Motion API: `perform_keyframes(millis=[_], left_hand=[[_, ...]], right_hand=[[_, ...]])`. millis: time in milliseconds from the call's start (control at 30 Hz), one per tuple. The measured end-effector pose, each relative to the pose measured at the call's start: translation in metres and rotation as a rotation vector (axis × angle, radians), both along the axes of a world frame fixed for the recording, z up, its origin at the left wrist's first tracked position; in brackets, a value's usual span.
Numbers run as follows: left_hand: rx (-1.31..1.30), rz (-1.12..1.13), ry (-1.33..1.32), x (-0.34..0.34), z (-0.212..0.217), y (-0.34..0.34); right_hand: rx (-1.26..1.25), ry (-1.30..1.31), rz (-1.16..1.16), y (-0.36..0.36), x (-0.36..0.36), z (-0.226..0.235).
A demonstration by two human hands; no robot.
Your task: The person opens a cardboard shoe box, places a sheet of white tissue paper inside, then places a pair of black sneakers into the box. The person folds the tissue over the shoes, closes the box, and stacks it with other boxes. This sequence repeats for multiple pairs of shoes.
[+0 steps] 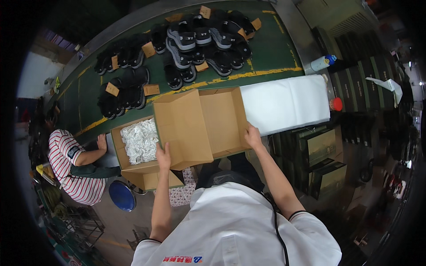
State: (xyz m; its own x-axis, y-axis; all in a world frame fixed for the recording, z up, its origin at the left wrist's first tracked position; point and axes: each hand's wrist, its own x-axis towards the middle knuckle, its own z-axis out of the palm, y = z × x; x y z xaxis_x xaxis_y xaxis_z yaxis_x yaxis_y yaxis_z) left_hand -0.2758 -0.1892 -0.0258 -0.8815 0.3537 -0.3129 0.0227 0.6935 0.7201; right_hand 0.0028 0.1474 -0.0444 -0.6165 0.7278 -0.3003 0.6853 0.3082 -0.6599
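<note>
Brown cardboard lines the open carton (pixel 224 119) in front of you, a shallow oblong with a dark outer edge and plain, matte inner walls. Its lid (pixel 184 128) is folded open toward your left hand (pixel 163 156). That hand pinches the lid's near left edge, thumb lying on the cardboard; your right hand (pixel 253 136) curls around the carton's right wall, so the carton spans the space between both hands.

You have two open cartons here: this one and a packed carton (pixel 116 145) just left of your left hand, filled with white crumpled packing (pixel 140 141). One white sheet stack (pixel 286 104) lies beyond and to the right of your right hand, and one blue stool (pixel 122 195) stands to the left of your left forearm. One co-worker (pixel 80 166) sits farther left, with one hand showing.

Beyond both hands, the black shoes (pixel 182 42) overlap too much for you to count. Your left fingertips are partly hidden, so you cannot tell whether they also touch the packed carton. The dark boxes (pixel 317 155) right of your right forearm are dim and partly covered.
</note>
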Motion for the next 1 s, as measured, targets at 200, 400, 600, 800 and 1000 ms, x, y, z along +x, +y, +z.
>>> perform_keyframes(millis=[200, 400, 600, 800, 1000], left_hand=[[-0.172, -0.063, 0.531, 0.014, 0.064, -0.003], [-0.13, 0.046, 0.494, 0.061, 0.103, -0.012], [-0.061, -0.162, 0.416, 0.106, 0.103, 0.053], [0.112, -0.403, -0.075, 0.157, 0.081, 0.173], [0.345, -0.454, -0.47, 0.221, 0.057, 0.325]], right_hand=[[0.033, -0.125, -0.068, 0.014, -0.007, -0.025], [0.12, 0.108, -0.34, 0.03, -0.004, -0.002], [0.263, 0.117, -0.173, 0.073, 0.015, -0.061], [-0.204, 0.349, -0.254, 0.11, 0.049, -0.061], [0.009, 0.567, -0.035, 0.062, 0.066, 0.028]])
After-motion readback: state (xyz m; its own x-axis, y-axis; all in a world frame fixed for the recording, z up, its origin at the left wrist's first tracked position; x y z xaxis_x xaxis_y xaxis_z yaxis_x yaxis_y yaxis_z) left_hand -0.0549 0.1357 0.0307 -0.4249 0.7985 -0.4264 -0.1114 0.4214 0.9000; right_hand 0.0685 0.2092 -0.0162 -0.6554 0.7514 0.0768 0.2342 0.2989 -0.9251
